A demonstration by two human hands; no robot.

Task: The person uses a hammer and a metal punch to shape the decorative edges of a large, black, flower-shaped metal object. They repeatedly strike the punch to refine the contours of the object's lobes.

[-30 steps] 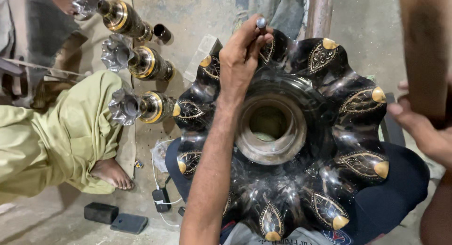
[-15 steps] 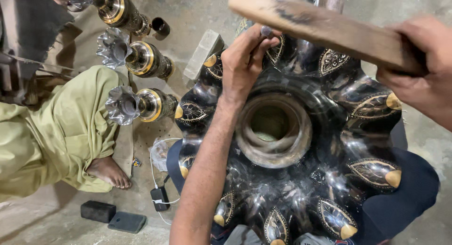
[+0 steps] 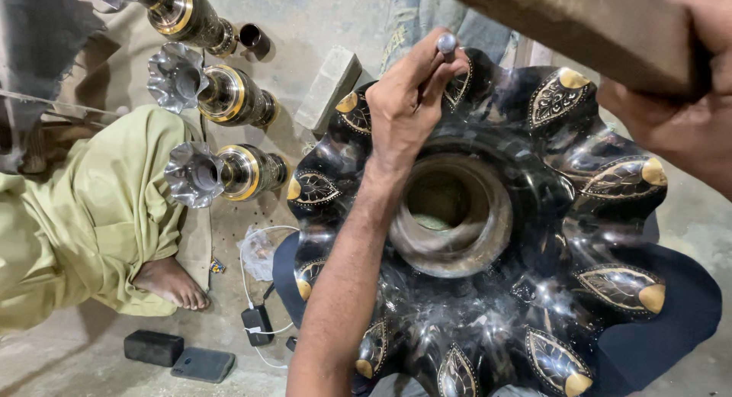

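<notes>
Punch set on the fluted vase rim
The left hand [image 3: 408,99] pinched a metal punch [image 3: 447,45] against the black vase [image 3: 534,237]; the right hand [image 3: 679,115] gripped a wooden mallet [image 3: 579,27].

The wooden block [image 3: 579,31] in the right hand [image 3: 671,115] now sits higher and nearer the camera than half a second ago, above the fluted black vase [image 3: 488,214].

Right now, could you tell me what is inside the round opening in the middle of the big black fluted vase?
Inside the opening of the black vase only a dull metal wall and a pale greenish patch low down show. The left forearm covers its near-left edge, and the depths are too dark to make out.
</notes>
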